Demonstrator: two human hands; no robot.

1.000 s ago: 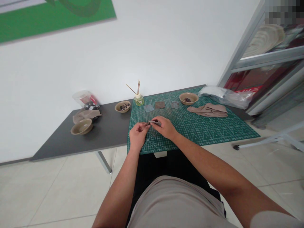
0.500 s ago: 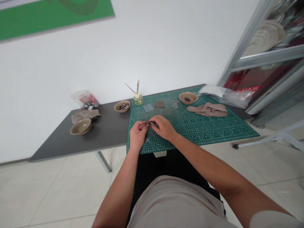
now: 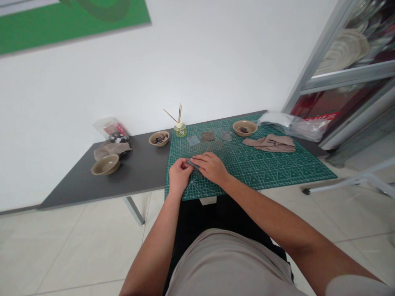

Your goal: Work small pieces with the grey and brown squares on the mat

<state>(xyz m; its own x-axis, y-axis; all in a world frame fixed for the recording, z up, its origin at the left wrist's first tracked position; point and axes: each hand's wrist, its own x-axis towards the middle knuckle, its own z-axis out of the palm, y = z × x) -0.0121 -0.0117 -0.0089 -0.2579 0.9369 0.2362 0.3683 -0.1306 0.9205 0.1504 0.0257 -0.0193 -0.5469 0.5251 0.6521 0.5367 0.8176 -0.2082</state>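
My left hand (image 3: 180, 174) and my right hand (image 3: 212, 167) meet over the near left part of the green cutting mat (image 3: 277, 168). Between their fingertips is a small, flat grey piece (image 3: 193, 164), gripped from both sides. Its exact kind is too small to make out, and the fingers cover part of it. Just beyond the hands lie a pale bluish square sheet (image 3: 193, 140), a brown square sheet (image 3: 207, 136) and a smaller greyish square (image 3: 227, 136).
Small dark pieces lie in a tan bowl (image 3: 159, 138) on the left and another bowl (image 3: 245, 128) at right. A third bowl (image 3: 105, 165) stands by a cloth (image 3: 111, 150). Behind are a reed diffuser (image 3: 180, 129) and plastic bag (image 3: 294, 125); a brown cloth (image 3: 271, 143) lies right.
The piece between my fingers has turned, so its flat grey face now shows where a darker, narrow edge was seen. My right fingers have shifted slightly over it; both hands stay in place.
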